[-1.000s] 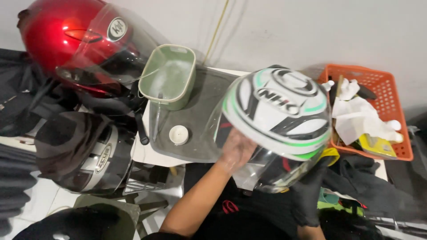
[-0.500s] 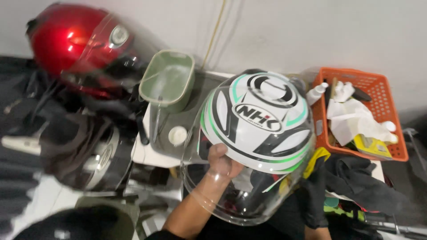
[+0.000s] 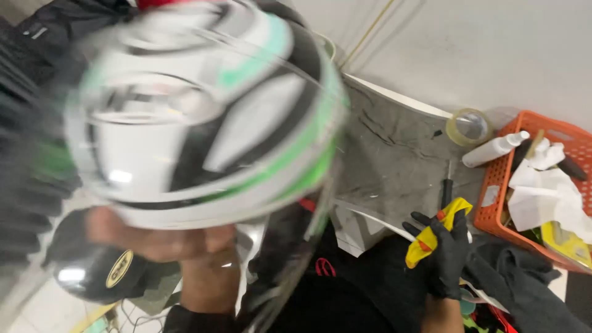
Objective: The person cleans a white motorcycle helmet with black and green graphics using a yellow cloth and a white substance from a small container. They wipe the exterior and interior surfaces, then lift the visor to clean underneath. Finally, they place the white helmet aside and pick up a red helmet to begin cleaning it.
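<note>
1. Helmet (image 3: 203, 117), white with black and green stripes, is being held up close to the camera by the left hand (image 3: 154, 240), which is being pressed against its lower rim from beneath; the fingers are blurred, so how far they are being curled cannot be told.
2. A yellow and red cloth (image 3: 435, 231) is being pinched in the closed fingers of the right hand (image 3: 447, 253), which is being covered by a black glove, low at the right.
3. Open room is being left between the two hands, over the grey work surface (image 3: 394, 154), whose far edge is being met by the pale wall.
4. An orange basket (image 3: 499, 185) with a white spray bottle (image 3: 493, 150) and white rags is being kept just right of the gloved hand, with a roll of clear tape (image 3: 467, 126) beside it.
5. The helmet is being smeared by motion; its top is being cut off by the frame, and much behind it is being hidden.
6. A black helmet (image 3: 92, 271) is being partly hidden below the left hand.
</note>
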